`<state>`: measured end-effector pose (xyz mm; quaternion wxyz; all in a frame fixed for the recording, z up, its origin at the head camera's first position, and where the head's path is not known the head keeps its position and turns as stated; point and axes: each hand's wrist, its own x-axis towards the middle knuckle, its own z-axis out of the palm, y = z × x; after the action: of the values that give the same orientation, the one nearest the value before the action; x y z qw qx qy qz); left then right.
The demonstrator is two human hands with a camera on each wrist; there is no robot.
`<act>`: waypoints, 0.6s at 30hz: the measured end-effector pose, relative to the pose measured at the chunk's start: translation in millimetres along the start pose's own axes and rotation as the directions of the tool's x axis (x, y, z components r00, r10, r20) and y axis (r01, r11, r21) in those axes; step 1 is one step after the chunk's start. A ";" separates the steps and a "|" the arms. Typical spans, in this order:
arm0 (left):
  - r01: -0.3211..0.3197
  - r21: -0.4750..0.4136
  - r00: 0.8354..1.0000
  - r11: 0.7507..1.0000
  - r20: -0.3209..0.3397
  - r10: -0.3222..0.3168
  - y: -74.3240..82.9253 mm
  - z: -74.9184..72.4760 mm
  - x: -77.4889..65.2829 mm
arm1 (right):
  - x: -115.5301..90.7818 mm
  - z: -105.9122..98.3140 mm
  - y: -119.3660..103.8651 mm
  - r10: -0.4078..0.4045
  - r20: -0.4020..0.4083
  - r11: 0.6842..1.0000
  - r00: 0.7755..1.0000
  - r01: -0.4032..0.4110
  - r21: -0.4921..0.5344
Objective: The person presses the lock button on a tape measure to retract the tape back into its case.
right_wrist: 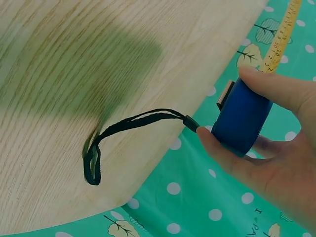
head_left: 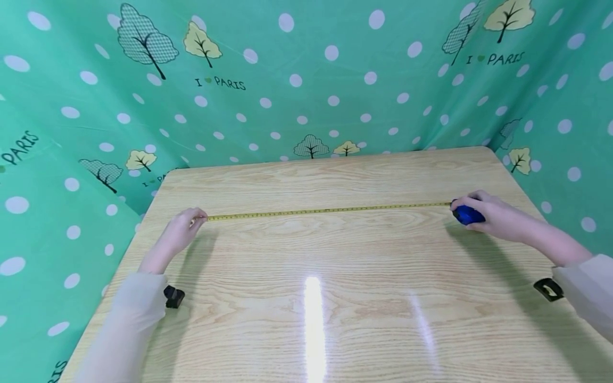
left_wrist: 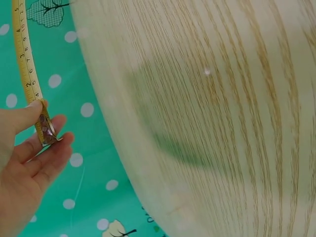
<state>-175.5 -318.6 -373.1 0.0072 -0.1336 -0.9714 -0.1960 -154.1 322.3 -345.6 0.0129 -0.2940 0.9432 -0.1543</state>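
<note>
A yellow tape measure blade stretches across between both hands above the wooden table. My left hand pinches its free end between thumb and fingers; the metal end hook shows beside the fingertips in the left wrist view. The blue tape measure case sits in the grip of my right hand, thumb on one side and fingers on the other. In the right wrist view, a black wrist strap hangs from the case, and the blade runs out past the thumb.
The light wooden table has rounded far corners and a bright light reflection near its front. Green dotted cloth with tree prints hangs behind it and at both sides. Black pieces of gear show by each wrist.
</note>
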 end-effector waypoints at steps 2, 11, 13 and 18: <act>-0.003 0.004 1.000 1.000 -0.015 0.003 0.1 0.3 0.1 | -0.7 1.3 0.9 -0.025 -0.008 0.999 1.000 0.025 -0.020; -0.036 0.000 0.996 0.999 -0.077 0.036 0.9 1.0 -0.8 | -2.8 4.1 0.3 -0.055 0.009 0.996 0.998 0.056 -0.067; -0.053 0.003 0.994 0.999 -0.095 0.053 1.4 1.0 -1.5 | -3.1 5.0 -0.3 -0.054 0.005 0.996 0.999 0.054 -0.069; -0.074 0.009 0.990 0.997 -0.123 0.074 0.6 2.3 -2.7 | -2.6 5.3 -2.0 -0.018 0.034 0.998 0.999 0.021 -0.067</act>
<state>-172.6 -317.9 -375.1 0.0745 -0.1573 -0.9640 -0.2011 -150.2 320.7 -350.2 0.0173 -0.3059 0.9446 -0.1176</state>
